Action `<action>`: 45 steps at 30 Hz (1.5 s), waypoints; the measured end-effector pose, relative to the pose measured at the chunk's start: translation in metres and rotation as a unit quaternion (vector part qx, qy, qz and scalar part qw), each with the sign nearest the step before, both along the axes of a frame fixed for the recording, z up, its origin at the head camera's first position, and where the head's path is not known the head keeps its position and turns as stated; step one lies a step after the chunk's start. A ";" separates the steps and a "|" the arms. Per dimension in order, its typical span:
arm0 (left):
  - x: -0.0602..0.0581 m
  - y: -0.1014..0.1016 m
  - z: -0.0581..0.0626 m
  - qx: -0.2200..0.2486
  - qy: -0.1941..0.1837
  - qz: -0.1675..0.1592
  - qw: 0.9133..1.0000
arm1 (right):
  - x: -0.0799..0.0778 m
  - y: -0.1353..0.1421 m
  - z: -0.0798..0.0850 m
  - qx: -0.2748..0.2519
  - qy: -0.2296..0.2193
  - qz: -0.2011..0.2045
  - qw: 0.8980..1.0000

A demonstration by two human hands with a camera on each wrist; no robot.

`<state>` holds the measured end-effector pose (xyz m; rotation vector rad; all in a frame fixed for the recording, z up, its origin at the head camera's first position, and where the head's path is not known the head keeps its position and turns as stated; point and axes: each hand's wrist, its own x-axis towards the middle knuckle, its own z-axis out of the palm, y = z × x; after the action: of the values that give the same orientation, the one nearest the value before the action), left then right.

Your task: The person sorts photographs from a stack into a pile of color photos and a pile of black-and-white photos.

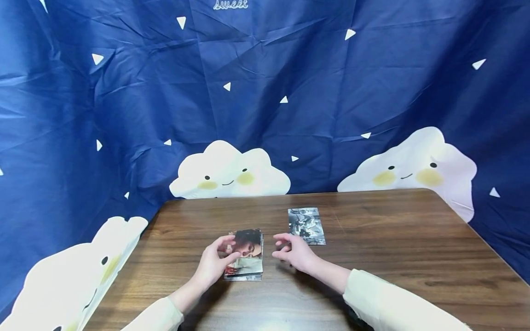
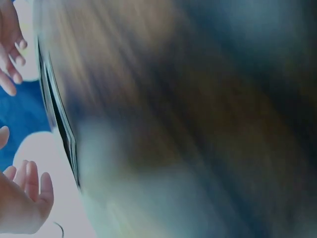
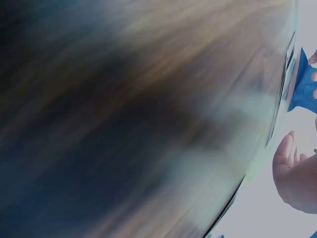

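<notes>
A small stack of photo prints [image 1: 250,264], with a colour portrait on top, lies on the table. My left hand [image 1: 213,262] is at the stack's left side, with thumb and fingers spread and overlapping the top print in the head view. In the left wrist view that hand [image 2: 25,203] appears above the edge of the stack [image 2: 57,109], its fingers relaxed. My right hand [image 1: 296,253] hovers just right of the stack, fingers loosely bent with nothing between them. Behind it, a single black-and-white print [image 1: 307,225] lies flat, its near left corner partly covered by the hand.
The brown wood-grain table [image 1: 385,239] has a rounded far corner at the right. A dark blue curtain [image 1: 256,115] with white clouds and triangles hangs behind and beside it.
</notes>
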<state>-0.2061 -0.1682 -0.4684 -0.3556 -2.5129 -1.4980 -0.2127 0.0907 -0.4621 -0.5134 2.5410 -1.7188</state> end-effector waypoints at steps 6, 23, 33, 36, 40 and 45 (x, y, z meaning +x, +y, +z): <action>-0.005 -0.022 -0.002 -0.056 -0.005 0.024 0.998 | 0.001 -0.020 -0.006 0.024 -0.003 0.012 1.000; -0.003 -0.031 -0.015 -0.088 -0.039 0.013 0.995 | 0.000 -0.035 -0.010 0.035 0.016 0.026 0.999; -0.001 -0.026 -0.018 -0.076 -0.048 0.006 0.996 | -0.001 -0.039 -0.015 0.037 0.017 0.026 0.999; 0.000 -0.025 -0.018 -0.075 -0.053 0.007 0.996 | 0.000 -0.040 -0.015 0.040 0.016 0.024 0.999; 0.001 -0.024 -0.018 -0.074 -0.063 0.012 0.995 | 0.001 -0.040 -0.015 0.036 0.012 0.024 0.999; 0.002 -0.023 -0.017 -0.084 -0.046 0.011 0.995 | 0.002 -0.037 -0.016 0.027 0.024 0.029 0.999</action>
<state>-0.2042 -0.1909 -0.4858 -0.2905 -2.7139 -1.3282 -0.2110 0.0533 -0.4784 -0.6267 2.5705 -1.6325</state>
